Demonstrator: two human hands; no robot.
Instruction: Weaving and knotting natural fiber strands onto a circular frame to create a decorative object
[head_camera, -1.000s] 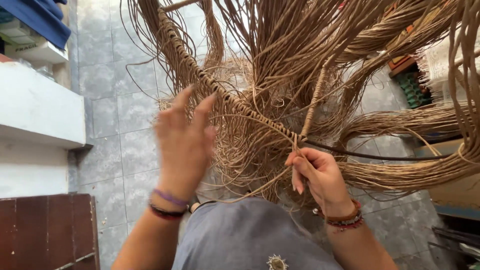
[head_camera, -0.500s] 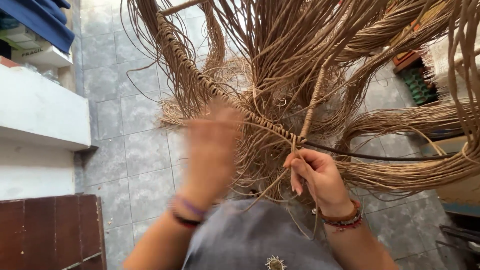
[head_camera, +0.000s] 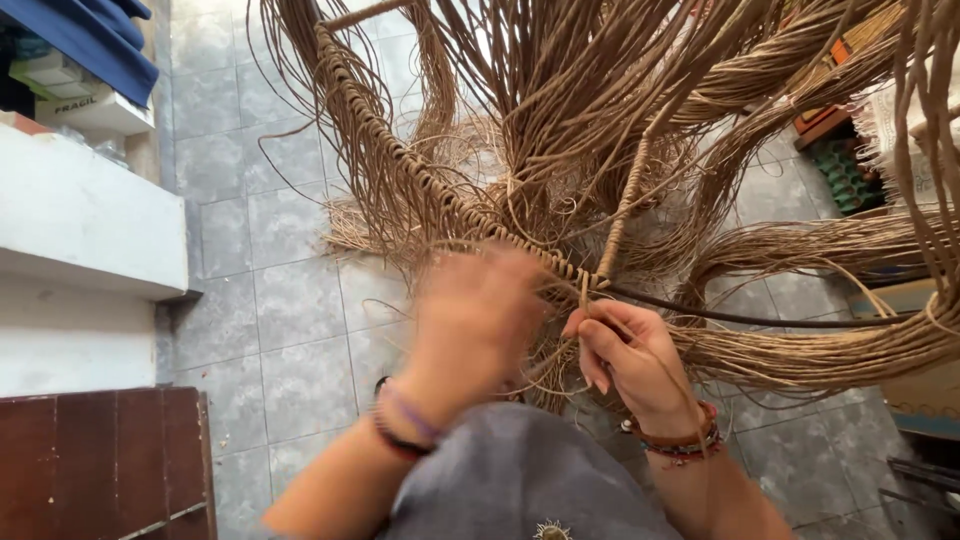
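A blurred left hand (head_camera: 478, 318), its grip unreadable, is seen just at nine o'clock of the right hand (head_camera: 628, 360), which is pinched on a fibre strand (head_camera: 583, 290) beneath the wrapped rod (head_camera: 440, 190) slanting toward eleven o'clock.

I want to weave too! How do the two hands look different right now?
The left hand is blurred in front of the brown cords, so its grip cannot be made out, while the right hand is sharp, fingers pinched on a cord just below the knotted rod. The left wrist wears purple and dark bands; the right wrist wears brown and red beaded ones. Both are bare and close together at the same spot.
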